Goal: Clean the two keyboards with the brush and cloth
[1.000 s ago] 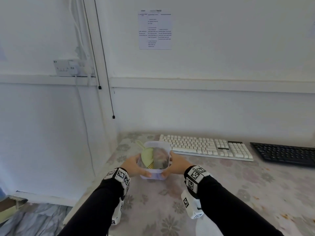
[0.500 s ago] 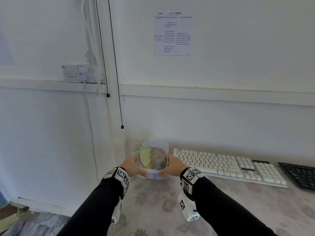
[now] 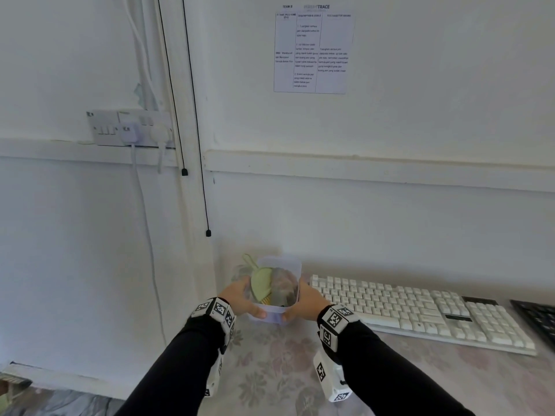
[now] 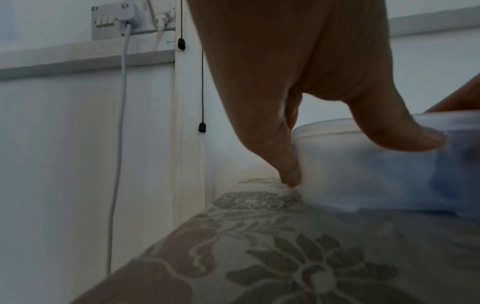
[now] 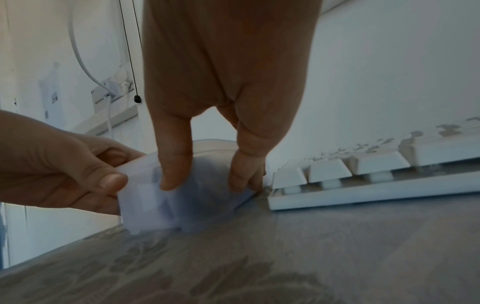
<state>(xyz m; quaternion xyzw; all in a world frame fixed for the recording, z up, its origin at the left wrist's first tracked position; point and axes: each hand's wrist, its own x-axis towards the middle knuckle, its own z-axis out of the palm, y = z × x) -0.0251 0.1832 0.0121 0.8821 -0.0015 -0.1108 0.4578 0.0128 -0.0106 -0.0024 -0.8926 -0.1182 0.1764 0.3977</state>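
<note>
A translucent plastic tub (image 3: 280,262) sits tilted near the table's back left corner, holding a green brush (image 3: 260,284) and a grey cloth (image 3: 283,287). My left hand (image 3: 242,298) grips the tub's left side, thumb on the near wall (image 4: 405,135). My right hand (image 3: 303,301) grips its right side, thumb and fingers pressed against the wall (image 5: 174,176). The tub (image 5: 182,197) looks lifted at its near end. A white keyboard (image 3: 420,310) lies just right of the tub. The black keyboard (image 3: 537,319) shows at the far right edge.
The table carries a floral cloth (image 3: 279,367). The wall stands right behind the tub. A socket plate with plugs and a white cable (image 3: 132,130) hangs at left, and two black pull cords (image 3: 207,232) dangle near the corner. The table's left edge is close to my left hand.
Both hands have carried the tub away from me toward the back left corner of the table, beside the white keyboard's left end. The head view has shifted left and upward.
</note>
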